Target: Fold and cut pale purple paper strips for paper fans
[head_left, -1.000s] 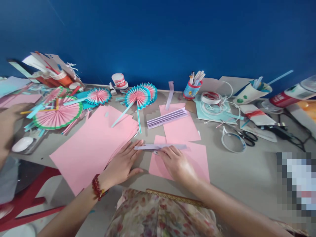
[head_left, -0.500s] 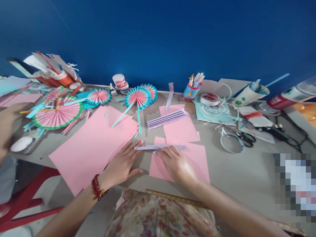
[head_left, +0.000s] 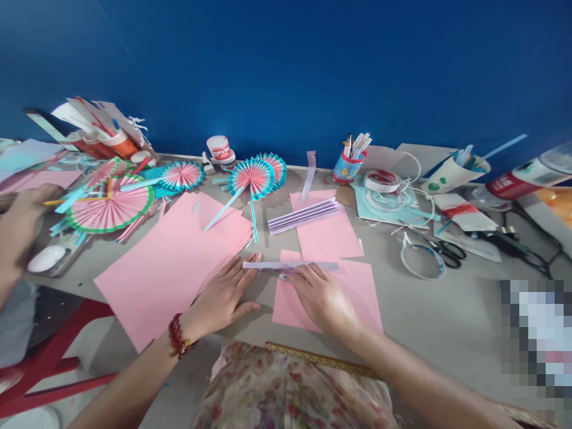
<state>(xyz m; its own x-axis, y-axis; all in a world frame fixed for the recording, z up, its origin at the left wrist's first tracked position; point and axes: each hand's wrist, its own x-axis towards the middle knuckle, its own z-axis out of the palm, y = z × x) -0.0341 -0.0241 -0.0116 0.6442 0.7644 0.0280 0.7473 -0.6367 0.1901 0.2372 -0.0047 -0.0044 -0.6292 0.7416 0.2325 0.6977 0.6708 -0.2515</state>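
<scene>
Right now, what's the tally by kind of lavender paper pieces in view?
Long narrow strip at the left hand and right hand: 1
Pleated piece, partly over a pink sheet: 1
Short strip near the blue wall: 1
Total: 3

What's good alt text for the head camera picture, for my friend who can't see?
A person's right hand holds a lilac paper strip, partly over a pink sheet, while the left hand lies flat at the strip's left end. Beyond lie pleated lilac paper and pink-and-blue fans.
</scene>
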